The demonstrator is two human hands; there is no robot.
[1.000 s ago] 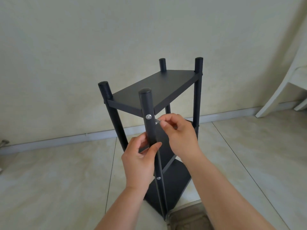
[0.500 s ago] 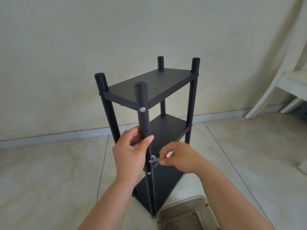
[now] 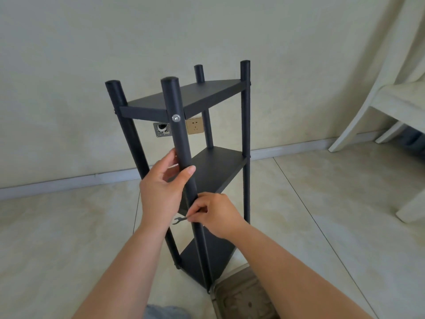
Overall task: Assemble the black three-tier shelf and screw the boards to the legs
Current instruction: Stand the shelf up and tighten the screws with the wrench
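On the tiled floor (image 3: 69, 238) near the wall stood the black shelf (image 3: 208, 171), all three boards on its legs. The left hand (image 3: 161, 192) gripped the near leg (image 3: 181, 143); the right hand (image 3: 216, 215) pinched a small wrench (image 3: 179, 219) beside it.

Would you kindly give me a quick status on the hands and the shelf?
Left hand grips front leg. Right hand pinches small wrench at middle board. Shelf upright, nothing blocking.

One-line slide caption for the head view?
Left hand grips the shelf's front leg while right hand pinches a small wrench beside it.
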